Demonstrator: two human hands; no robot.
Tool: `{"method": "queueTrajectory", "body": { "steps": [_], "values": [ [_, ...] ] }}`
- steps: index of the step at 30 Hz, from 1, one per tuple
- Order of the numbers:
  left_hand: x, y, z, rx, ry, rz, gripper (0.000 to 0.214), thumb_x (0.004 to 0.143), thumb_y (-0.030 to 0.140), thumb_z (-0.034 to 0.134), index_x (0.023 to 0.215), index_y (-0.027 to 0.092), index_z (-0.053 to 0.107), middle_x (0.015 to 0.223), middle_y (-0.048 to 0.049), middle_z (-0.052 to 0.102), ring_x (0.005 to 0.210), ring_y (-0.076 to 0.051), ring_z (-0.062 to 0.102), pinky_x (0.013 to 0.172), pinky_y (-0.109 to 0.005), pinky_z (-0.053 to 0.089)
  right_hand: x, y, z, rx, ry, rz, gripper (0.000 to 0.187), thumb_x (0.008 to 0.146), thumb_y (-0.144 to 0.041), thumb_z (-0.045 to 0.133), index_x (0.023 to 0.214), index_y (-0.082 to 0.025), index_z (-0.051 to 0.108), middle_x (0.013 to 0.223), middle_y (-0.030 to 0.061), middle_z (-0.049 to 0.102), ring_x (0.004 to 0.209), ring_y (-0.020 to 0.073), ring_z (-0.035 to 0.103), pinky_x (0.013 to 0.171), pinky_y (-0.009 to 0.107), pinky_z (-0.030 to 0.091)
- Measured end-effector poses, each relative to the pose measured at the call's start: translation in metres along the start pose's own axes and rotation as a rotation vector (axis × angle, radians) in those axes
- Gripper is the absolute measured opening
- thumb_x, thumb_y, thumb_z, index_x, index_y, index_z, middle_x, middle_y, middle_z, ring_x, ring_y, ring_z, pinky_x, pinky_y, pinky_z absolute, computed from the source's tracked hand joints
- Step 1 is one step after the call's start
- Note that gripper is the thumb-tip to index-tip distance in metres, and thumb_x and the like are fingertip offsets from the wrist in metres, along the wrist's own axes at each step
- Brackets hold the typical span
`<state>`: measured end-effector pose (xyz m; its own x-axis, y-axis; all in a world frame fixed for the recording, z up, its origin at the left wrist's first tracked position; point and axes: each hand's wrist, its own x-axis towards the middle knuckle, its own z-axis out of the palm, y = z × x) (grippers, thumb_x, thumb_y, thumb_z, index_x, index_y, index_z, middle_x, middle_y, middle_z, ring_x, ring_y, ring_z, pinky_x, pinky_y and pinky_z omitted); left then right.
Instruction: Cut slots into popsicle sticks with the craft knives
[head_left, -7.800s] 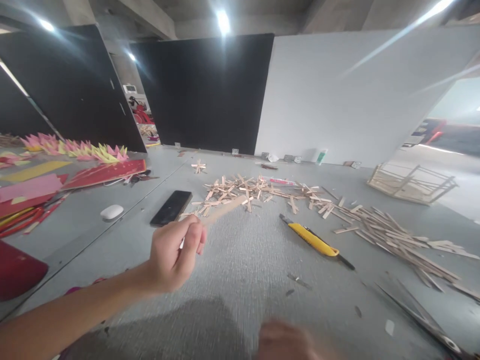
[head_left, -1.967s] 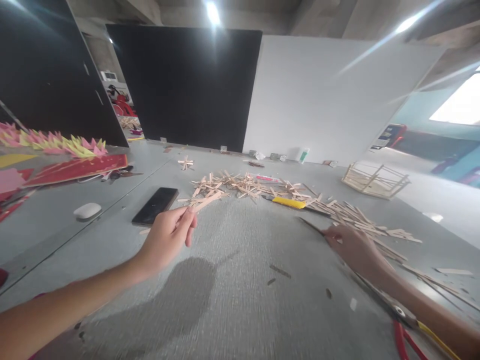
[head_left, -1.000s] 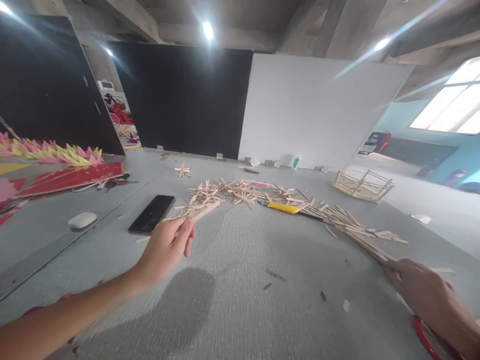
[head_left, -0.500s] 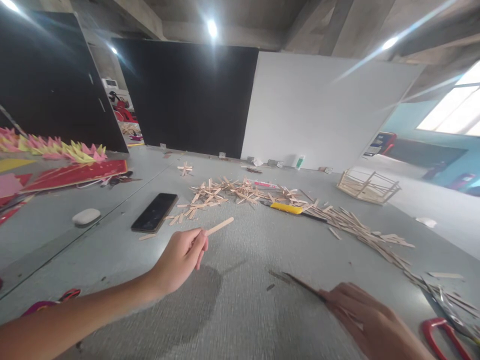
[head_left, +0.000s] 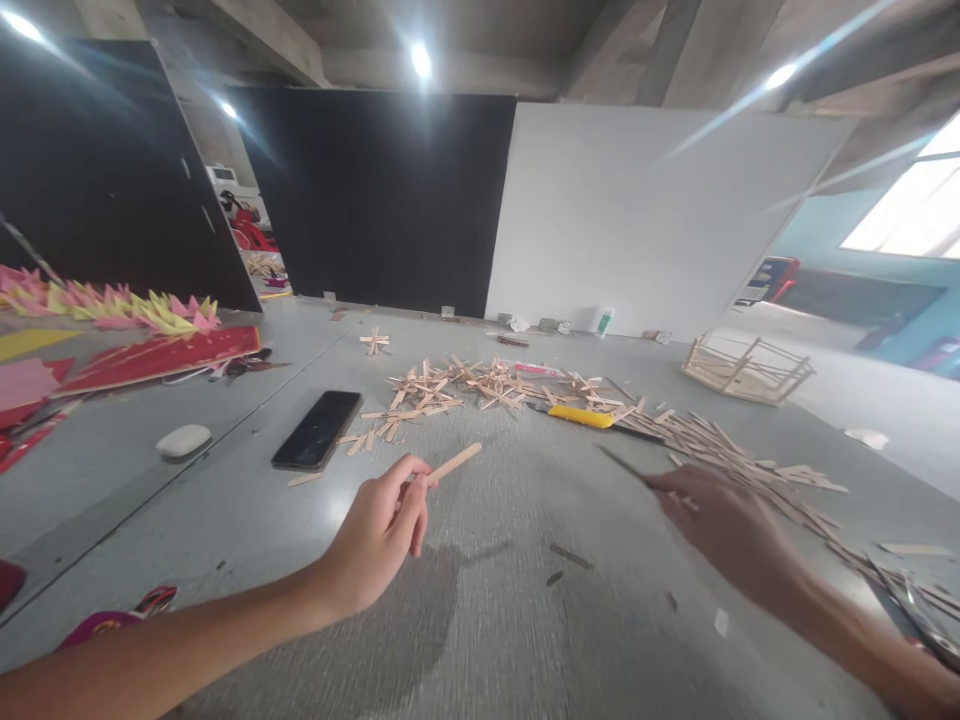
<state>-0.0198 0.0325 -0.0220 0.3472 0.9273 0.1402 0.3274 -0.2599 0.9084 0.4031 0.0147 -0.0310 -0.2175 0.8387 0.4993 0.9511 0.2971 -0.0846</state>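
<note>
The place looks like a craft workshop: loose wooden sticks (head_left: 720, 450), a yellow utility knife (head_left: 581, 416) and scissors (head_left: 916, 622) lie on a grey table (head_left: 247, 530), with folded pink-and-yellow paper (head_left: 124, 308) at the far left. A black panel (head_left: 382, 200) and a white panel (head_left: 660, 210) stand beyond, under concrete beams (head_left: 262, 40).
</note>
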Motion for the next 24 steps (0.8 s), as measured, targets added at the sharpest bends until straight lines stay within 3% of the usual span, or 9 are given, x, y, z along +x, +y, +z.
{"method": "queueTrajectory", "body": {
  "steps": [3, 5, 7, 9, 12, 14, 20, 24],
  "values": [
    [-0.001, -0.002, 0.000, -0.013, -0.023, -0.020, 0.031, 0.110, 0.047, 0.035, 0.095, 0.024, 0.050, 0.055, 0.0068, 0.054, 0.050, -0.015, 0.052, 0.056, -0.025, 0.043, 0.002, -0.059, 0.017, 0.088, -0.189, -0.110, 0.029, 0.107, -0.030, 0.046, 0.112, -0.026, 0.074, 0.101, 0.0054, 0.072, 0.091, 0.0178, 0.070, 0.076, 0.031, 0.056],
    [-0.001, -0.001, 0.000, -0.012, -0.042, -0.034, 0.034, 0.110, 0.047, 0.034, 0.093, 0.023, 0.052, 0.054, 0.0068, 0.053, 0.050, -0.014, 0.051, 0.054, -0.024, 0.041, 0.012, -0.074, 0.032, 0.082, -0.295, -0.116, 0.024, 0.107, -0.026, 0.049, 0.106, -0.024, 0.073, 0.099, 0.0032, 0.070, 0.090, 0.0154, 0.068, 0.077, 0.030, 0.056],
    [-0.001, 0.001, 0.000, 0.000, -0.063, -0.042, 0.036, 0.110, 0.047, 0.035, 0.092, 0.023, 0.054, 0.053, 0.0066, 0.053, 0.049, -0.014, 0.050, 0.052, -0.024, 0.038, 0.030, -0.063, 0.046, 0.017, -0.347, -0.035, 0.015, 0.104, -0.029, 0.058, 0.105, -0.018, 0.070, 0.102, 0.0039, 0.070, 0.091, 0.0172, 0.068, 0.080, 0.035, 0.057],
    [-0.002, 0.004, 0.000, 0.020, -0.085, -0.044, 0.036, 0.109, 0.046, 0.036, 0.089, 0.022, 0.055, 0.051, 0.0067, 0.052, 0.048, -0.013, 0.048, 0.052, -0.024, 0.036, 0.051, -0.034, 0.057, -0.065, -0.361, 0.093, 0.023, 0.101, -0.036, 0.064, 0.116, -0.018, 0.067, 0.115, 0.0070, 0.068, 0.097, 0.0201, 0.068, 0.085, 0.041, 0.058],
    [-0.004, 0.006, 0.001, 0.053, -0.110, -0.048, 0.036, 0.109, 0.043, 0.037, 0.087, 0.022, 0.056, 0.048, 0.0071, 0.051, 0.047, -0.012, 0.046, 0.053, -0.024, 0.036, 0.075, 0.010, 0.065, -0.144, -0.376, 0.246, 0.028, 0.101, -0.038, 0.064, 0.122, -0.020, 0.065, 0.124, 0.0082, 0.066, 0.101, 0.0215, 0.067, 0.086, 0.041, 0.059],
    [-0.005, 0.004, 0.003, 0.069, -0.136, -0.056, 0.036, 0.109, 0.041, 0.036, 0.085, 0.022, 0.055, 0.048, 0.0072, 0.050, 0.047, -0.012, 0.047, 0.055, -0.023, 0.038, 0.079, 0.025, 0.066, -0.164, -0.384, 0.276, 0.028, 0.101, -0.038, 0.064, 0.123, -0.020, 0.065, 0.125, 0.0083, 0.066, 0.102, 0.0216, 0.067, 0.087, 0.041, 0.058],
    [-0.005, -0.005, 0.010, 0.129, -0.274, -0.090, 0.038, 0.108, 0.040, 0.038, 0.076, 0.022, 0.049, 0.051, 0.0064, 0.050, 0.046, -0.011, 0.047, 0.051, -0.023, 0.036, 0.069, 0.013, 0.062, -0.183, -0.357, 0.221, 0.028, 0.101, -0.037, 0.064, 0.123, -0.019, 0.065, 0.125, 0.0088, 0.066, 0.104, 0.0223, 0.067, 0.089, 0.044, 0.058],
    [-0.002, -0.007, 0.010, 0.181, -0.327, -0.089, 0.038, 0.107, 0.037, 0.041, 0.073, 0.021, 0.048, 0.054, 0.0059, 0.050, 0.048, -0.011, 0.046, 0.051, -0.024, 0.034, 0.072, 0.020, 0.050, -0.207, -0.241, 0.268, 0.030, 0.101, -0.038, 0.064, 0.124, -0.019, 0.065, 0.124, 0.0087, 0.066, 0.102, 0.0221, 0.067, 0.087, 0.043, 0.058]
  ]
}}
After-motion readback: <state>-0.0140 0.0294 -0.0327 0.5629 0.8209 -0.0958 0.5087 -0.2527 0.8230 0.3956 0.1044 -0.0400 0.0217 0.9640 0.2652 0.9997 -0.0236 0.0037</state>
